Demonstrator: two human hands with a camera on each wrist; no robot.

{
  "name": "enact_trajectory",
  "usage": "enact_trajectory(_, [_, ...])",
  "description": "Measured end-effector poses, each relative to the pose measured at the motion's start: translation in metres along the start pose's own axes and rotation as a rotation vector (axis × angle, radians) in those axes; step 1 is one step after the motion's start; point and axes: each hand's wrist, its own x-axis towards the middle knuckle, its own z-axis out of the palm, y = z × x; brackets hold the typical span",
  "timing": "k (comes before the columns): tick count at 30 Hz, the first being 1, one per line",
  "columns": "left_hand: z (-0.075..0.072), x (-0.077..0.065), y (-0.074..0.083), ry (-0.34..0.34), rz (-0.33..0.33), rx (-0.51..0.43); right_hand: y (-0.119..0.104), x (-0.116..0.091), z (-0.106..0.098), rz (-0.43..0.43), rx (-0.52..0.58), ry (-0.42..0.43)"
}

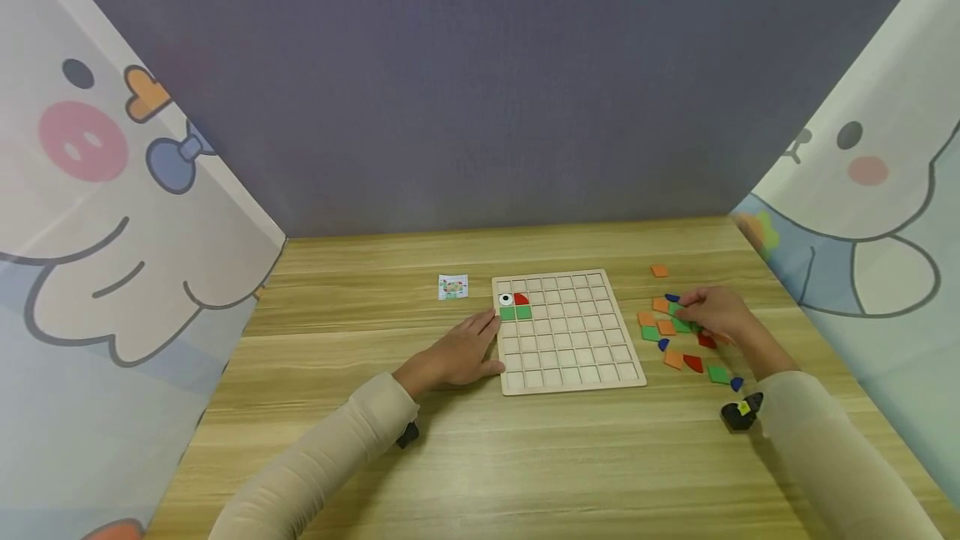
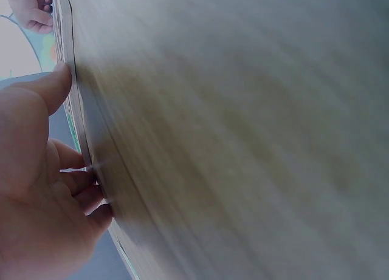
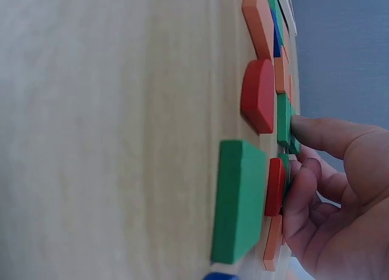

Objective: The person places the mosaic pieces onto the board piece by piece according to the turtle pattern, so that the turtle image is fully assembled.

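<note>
A square wooden grid board point(image 1: 570, 357) lies on the table. Near its upper left corner sit a white tile with an eye point(image 1: 506, 299), a red rounded piece point(image 1: 522, 299) and two green square tiles. My left hand point(image 1: 468, 350) rests along the board's left edge; in the left wrist view its thumb and fingertips touch the rim. Over the scattered pieces right of the board, my right hand point(image 1: 718, 313) pinches a green tile point(image 3: 294, 143) between thumb and forefinger, its other fingers curled. Fingers partly hide that tile and a red piece point(image 3: 275, 186).
Orange squares point(image 1: 673, 359), red rounded pieces point(image 1: 693, 363), green squares point(image 1: 718, 375) and small blue pieces point(image 1: 737, 384) lie loose at the right. Left of the board's top is a small printed card point(image 1: 453, 287). A grey panel point(image 1: 510, 107) stands behind the table.
</note>
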Motion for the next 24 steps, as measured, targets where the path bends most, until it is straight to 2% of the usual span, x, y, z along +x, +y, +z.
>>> enact_trajectory(11, [0.0015,0.0004,-0.0003,-0.004,-0.004,0.003,0.0001,-0.0008,-0.0002,-0.005,0.019,-0.013])
enact_trajectory(17, [0.001,0.0003,-0.0003,-0.003,-0.001,0.006,0.002,-0.0021,-0.0048,0.009,0.084,-0.038])
enact_trajectory(24, [-0.0005,-0.001,0.0013,-0.001,-0.002,0.005,0.0007,-0.0035,-0.0046,0.021,0.146,-0.019])
